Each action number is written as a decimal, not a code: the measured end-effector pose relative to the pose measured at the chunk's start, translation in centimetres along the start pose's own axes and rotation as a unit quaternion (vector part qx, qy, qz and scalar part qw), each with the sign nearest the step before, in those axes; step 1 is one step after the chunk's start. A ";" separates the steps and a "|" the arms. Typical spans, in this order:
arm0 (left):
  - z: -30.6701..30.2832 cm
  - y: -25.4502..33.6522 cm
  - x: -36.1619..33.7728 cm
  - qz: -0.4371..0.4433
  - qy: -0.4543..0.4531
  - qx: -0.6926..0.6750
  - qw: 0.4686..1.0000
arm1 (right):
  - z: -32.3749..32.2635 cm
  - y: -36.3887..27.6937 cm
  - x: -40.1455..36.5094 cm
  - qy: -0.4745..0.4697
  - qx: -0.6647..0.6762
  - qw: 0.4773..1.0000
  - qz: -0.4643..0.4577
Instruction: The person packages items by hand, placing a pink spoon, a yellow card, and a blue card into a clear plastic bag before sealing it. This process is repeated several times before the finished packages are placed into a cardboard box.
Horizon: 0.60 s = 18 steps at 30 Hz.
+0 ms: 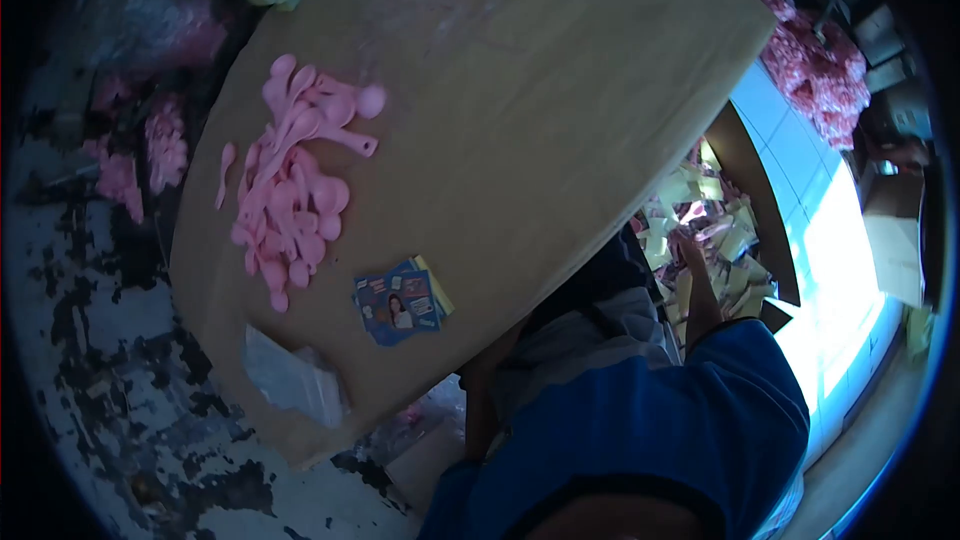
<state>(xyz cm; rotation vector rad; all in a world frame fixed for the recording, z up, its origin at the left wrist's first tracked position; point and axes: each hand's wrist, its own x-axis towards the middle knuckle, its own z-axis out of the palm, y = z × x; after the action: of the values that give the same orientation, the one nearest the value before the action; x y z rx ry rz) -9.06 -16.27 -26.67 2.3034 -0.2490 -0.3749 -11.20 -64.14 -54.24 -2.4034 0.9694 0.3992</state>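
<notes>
My right hand (690,252) reaches down into a cardboard box (757,178) beside the table, touching or just above many small packets (735,235) with yellow cards and pink pieces. Its fingers are too dim to read. My left hand (482,372) is low by the table's near edge, in shadow, its fingers hidden. On the brown-covered table (520,120) lies a heap of pink plastic spoons (290,205), with one spoon (226,175) apart on the left. A stack of blue printed cards (398,306) sits nearer me, a yellow one showing beneath. Clear plastic bags (295,375) lie at the table's near-left corner.
Sunlit white floor tiles (840,210) stretch to the right. Beyond them are a bundle of pink wrapped items (820,70) and a cardboard carton (893,240). More pink bags (165,140) lie left of the table, above worn, patchy flooring (130,380).
</notes>
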 end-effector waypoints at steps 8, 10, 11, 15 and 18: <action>-13.5 6.5 -11.8 0.061 -0.131 -0.298 0.943 | -17.0 -0.5 1.9 0.276 0.077 0.957 -0.047; -18.4 6.5 -17.1 0.109 -0.103 -0.346 0.926 | -25.7 -5.9 0.6 0.353 0.145 0.917 -0.115; -19.9 6.0 -19.5 0.142 -0.071 -0.359 0.920 | -30.1 -9.4 -0.7 0.379 0.176 0.894 -0.160; -21.7 5.6 -23.4 0.053 0.458 -0.328 0.825 | -40.9 -27.7 -10.4 0.294 0.217 0.840 -0.402; -24.0 5.7 -18.3 -0.229 0.595 -0.137 0.758 | -40.1 -42.8 -20.5 -0.016 0.134 0.771 -0.622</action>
<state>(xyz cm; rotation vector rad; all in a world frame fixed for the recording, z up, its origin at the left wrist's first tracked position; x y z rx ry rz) -18.37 1.35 -3.24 1.8447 0.9506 0.8066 7.89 -48.95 2.90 -2.1828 -0.6535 -0.2015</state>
